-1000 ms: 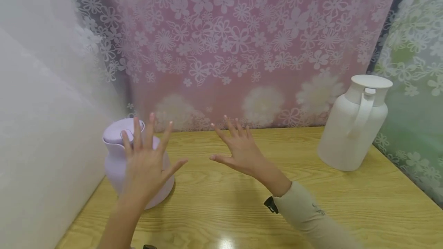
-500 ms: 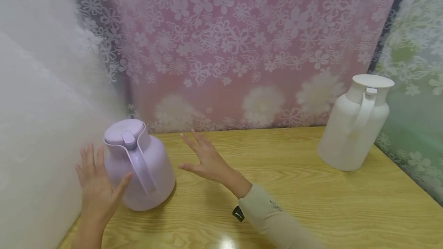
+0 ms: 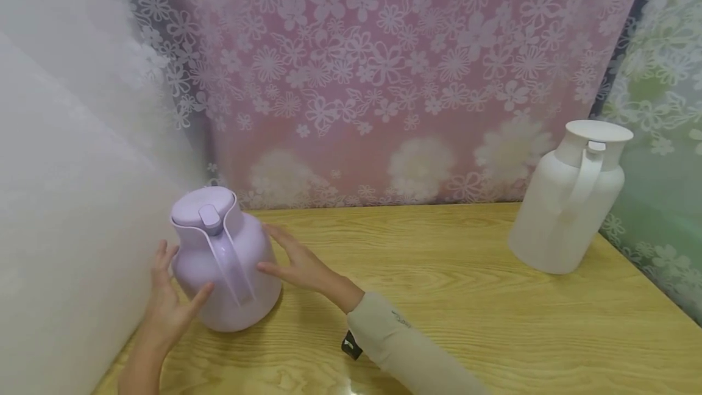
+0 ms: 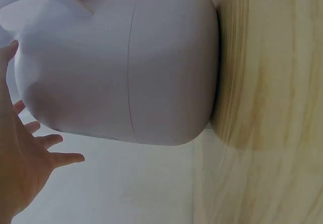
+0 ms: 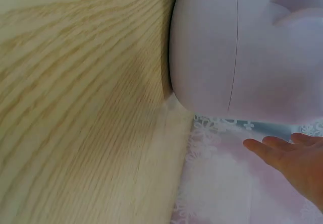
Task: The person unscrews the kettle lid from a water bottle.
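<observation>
A lilac vacuum jug stands upright on the wooden table at the left, its handle turned towards me and its lid on. My left hand is at its left side, thumb in front and fingers spread along the far side. On the other side, my right hand has its fingertips right at the jug's upper body. In the left wrist view the left hand has spread fingers beside the jug. The right wrist view shows the right hand with extended fingers and a gap to the jug.
A white vacuum jug stands at the table's right end, handle towards me. A pale wall rises close on the left, near the left hand. Flowered pink sheeting hangs behind the wooden table.
Both hands have moved: the left went out to the left and round the lilac jug's side, the right came leftwards to its right side. The jugs stand as before; the view shifted slightly.
</observation>
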Action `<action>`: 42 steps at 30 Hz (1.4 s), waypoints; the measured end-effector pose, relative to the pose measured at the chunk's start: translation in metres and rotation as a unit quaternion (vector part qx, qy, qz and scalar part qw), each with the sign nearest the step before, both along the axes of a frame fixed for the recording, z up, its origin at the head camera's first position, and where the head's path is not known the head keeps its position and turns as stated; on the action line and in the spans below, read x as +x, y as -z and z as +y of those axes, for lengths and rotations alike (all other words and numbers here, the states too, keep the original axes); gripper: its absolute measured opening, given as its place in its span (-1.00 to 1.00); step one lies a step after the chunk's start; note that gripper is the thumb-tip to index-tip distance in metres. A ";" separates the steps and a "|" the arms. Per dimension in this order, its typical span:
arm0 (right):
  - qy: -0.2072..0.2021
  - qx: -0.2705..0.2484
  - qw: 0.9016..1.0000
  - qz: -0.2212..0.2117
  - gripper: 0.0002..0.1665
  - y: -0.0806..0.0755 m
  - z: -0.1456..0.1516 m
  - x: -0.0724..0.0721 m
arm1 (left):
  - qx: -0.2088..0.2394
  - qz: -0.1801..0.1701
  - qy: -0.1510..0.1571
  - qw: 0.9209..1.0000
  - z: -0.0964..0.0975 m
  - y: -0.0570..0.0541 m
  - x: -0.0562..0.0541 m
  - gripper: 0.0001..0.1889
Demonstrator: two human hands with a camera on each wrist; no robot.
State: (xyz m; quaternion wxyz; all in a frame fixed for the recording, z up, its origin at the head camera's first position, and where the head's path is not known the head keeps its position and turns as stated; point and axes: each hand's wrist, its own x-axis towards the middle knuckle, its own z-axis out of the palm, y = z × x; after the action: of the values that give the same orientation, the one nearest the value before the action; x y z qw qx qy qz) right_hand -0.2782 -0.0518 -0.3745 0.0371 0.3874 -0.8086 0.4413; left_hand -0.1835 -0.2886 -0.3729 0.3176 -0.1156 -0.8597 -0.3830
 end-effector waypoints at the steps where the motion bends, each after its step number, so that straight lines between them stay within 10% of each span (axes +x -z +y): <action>1: -0.004 -0.007 1.000 -0.008 -0.13 0.000 -0.002 0.000 | 0.001 -0.003 0.000 1.000 0.000 0.001 -0.001 -0.06; 23: -0.016 -0.078 0.991 -0.107 -0.05 0.008 -0.021 -0.005 | 0.088 -0.095 0.034 0.991 -0.004 0.005 -0.014 0.13; 42: 0.023 -0.090 0.989 -0.118 -0.04 0.004 -0.018 0.002 | 0.046 -0.004 0.051 0.998 -0.004 0.014 -0.016 0.15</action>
State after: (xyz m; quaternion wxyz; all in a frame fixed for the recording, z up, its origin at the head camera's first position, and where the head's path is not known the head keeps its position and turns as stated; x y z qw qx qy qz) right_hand -0.2757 -0.0693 -0.3787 -0.0140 0.3092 -0.7729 0.5540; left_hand -0.1995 -0.2922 -0.3873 0.2998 -0.1427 -0.8351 -0.4385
